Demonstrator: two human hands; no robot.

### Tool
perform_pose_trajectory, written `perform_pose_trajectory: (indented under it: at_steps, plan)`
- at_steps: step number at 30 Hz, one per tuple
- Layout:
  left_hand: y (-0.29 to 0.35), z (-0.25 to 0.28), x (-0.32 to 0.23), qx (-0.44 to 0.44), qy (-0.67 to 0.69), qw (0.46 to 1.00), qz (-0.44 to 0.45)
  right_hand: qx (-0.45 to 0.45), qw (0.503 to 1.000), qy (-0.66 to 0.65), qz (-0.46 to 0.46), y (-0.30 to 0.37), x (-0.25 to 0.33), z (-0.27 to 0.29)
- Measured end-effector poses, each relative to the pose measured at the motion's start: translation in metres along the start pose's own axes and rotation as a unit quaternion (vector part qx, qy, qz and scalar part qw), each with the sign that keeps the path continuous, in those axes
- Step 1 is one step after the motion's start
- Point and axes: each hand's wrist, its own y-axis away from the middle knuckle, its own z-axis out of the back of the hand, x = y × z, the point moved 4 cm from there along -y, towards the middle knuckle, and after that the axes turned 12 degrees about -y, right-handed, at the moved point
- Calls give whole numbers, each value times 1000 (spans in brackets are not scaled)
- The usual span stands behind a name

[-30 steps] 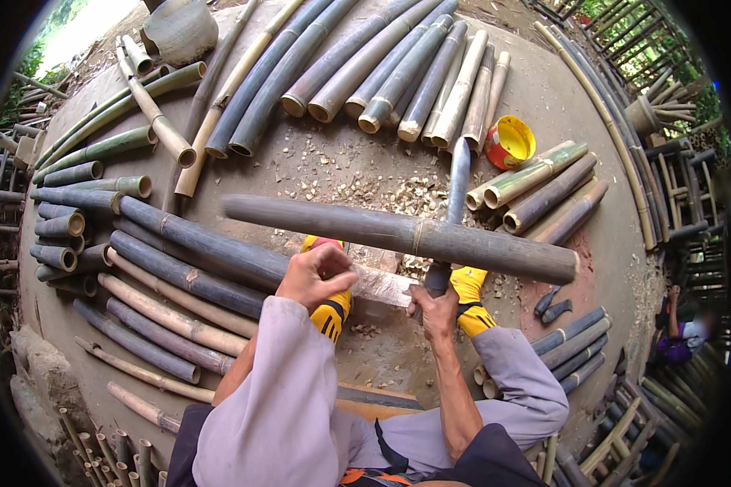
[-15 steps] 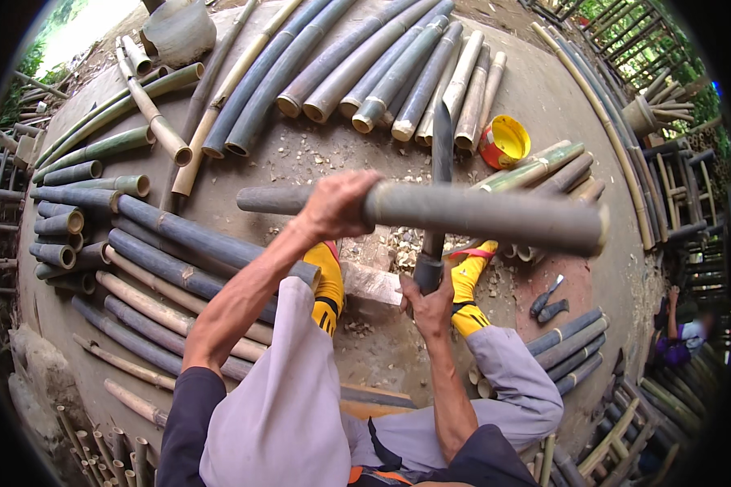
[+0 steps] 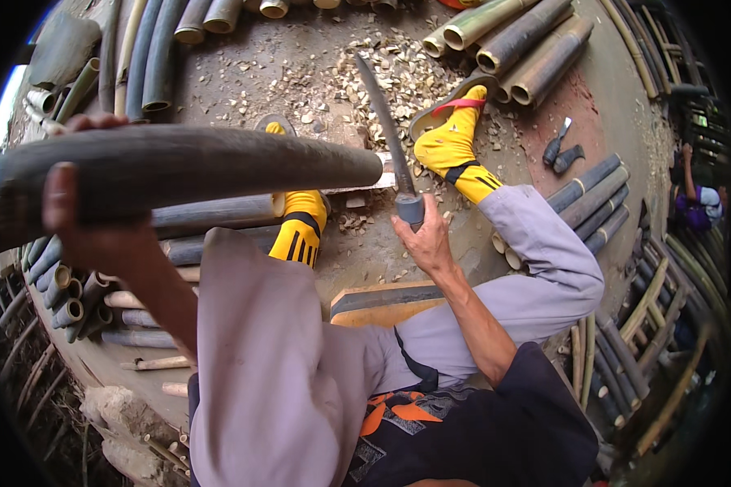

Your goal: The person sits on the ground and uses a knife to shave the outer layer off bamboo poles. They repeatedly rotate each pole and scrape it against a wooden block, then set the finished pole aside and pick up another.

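Observation:
My left hand [image 3: 85,203] grips a thick dark bamboo pole [image 3: 244,162] raised at the left. Its thumb or a finger shows on the near side, and other fingers reach over the top. The pole's cut end points right, close to the machete blade, with a gap between them. My right hand [image 3: 429,243] is closed round the dark handle of a machete [image 3: 386,126]. The blade points away from me and leans slightly left. Behind the pole's end, a pale wooden block [image 3: 388,177] shows in part on the ground between my feet.
Wood chips [image 3: 398,81] litter the ground ahead. Bamboo poles lie in a far-right stack [image 3: 536,49], a near-right bundle [image 3: 597,199] and a left pile [image 3: 219,213]. Two dark-handled tools [image 3: 559,146] rest at the right. Another person [image 3: 698,195] is at the far right edge.
The bamboo pole has swung left, and its end now lies left of the blade instead of extending far past it. The machete has tipped leftward. My view has tilted further down.

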Motion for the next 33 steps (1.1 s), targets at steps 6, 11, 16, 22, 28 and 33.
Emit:
perform_pose_trajectory:
  at_steps: [6,11,16,22,28,33]
  plan:
    - [31,0,51,-15,-17,999,48,-59,988,-5,143,10,43,0]
    - [31,-6,56,6,3,999,50,-47,991,36,120,-7,-16,-19]
    - [34,-8,52,51,27,998,24,29,998,54,-18,-14,-25,-16]
    - [30,-8,55,60,27,997,27,-76,983,-12,164,-2,0,-14]
    - [37,2,49,72,49,996,15,28,996,65,-49,-15,-21,-15]
    - [34,-10,51,71,25,997,15,-76,974,-24,210,1,26,-7]
